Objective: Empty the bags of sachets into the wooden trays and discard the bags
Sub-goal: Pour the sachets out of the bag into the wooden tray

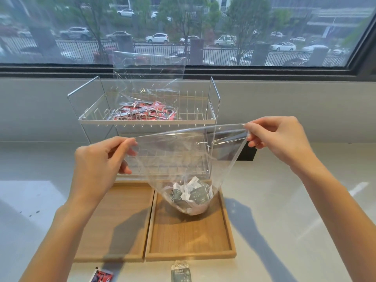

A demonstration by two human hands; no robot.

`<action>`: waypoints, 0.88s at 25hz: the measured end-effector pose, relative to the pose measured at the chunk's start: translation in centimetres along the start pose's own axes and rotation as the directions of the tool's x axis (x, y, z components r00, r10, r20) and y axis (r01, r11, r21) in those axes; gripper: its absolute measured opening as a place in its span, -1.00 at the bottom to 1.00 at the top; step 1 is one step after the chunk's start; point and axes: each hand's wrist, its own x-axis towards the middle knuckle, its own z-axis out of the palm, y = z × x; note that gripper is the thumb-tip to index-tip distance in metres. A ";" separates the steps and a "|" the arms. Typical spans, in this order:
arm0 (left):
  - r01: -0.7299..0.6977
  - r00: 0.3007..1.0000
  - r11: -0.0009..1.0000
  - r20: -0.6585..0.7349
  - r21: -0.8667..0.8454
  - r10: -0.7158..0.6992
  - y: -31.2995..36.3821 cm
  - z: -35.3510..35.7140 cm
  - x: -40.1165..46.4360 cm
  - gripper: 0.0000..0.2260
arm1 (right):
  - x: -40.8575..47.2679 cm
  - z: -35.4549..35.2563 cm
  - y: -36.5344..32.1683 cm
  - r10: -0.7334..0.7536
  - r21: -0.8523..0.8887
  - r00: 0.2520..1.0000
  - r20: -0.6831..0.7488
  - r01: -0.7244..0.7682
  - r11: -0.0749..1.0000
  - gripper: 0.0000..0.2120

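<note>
The white counter [305,210] carries everything, and the right wooden tray [189,235] serves here as the reference. Behind this tray stands a two-level wire rack [146,119]; on its upper level lies a second clear bag [148,78] with red sachets [142,113], its empty top part standing up in front of the window. Just to the left of the tray, touching it, is the left wooden tray [122,231], with nothing visible in it.

Above the right tray hangs the clear bag [183,159], its mouth stretched wide between both hands. Its rounded bottom rests on the far part of the tray floor, and the grey and white sachets [191,194] sit in a heap inside it.

The left hand [101,165] pinches the left edge of the bag mouth between thumb and fingers. The right hand [278,139] pinches the right edge in the same way.

In front of the tray, on the counter, lies one loose grey sachet [181,271], and further left one loose red sachet [101,276].
</note>
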 end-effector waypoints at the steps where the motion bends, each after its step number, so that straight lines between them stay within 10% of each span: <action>1: -0.016 1.000 1.000 -0.007 -0.003 0.016 0.1 -0.2 0.3 -0.87 | 0.1 -0.2 -0.3 -0.013 -0.008 1.000 -0.001 0.013 1.000 -0.89; 22: -0.066 0.991 0.960 -0.134 -0.273 0.030 2.6 -3.3 5.6 -0.83 | 2.7 -1.3 -5.3 -0.268 0.114 0.961 -0.071 0.275 0.955 -0.84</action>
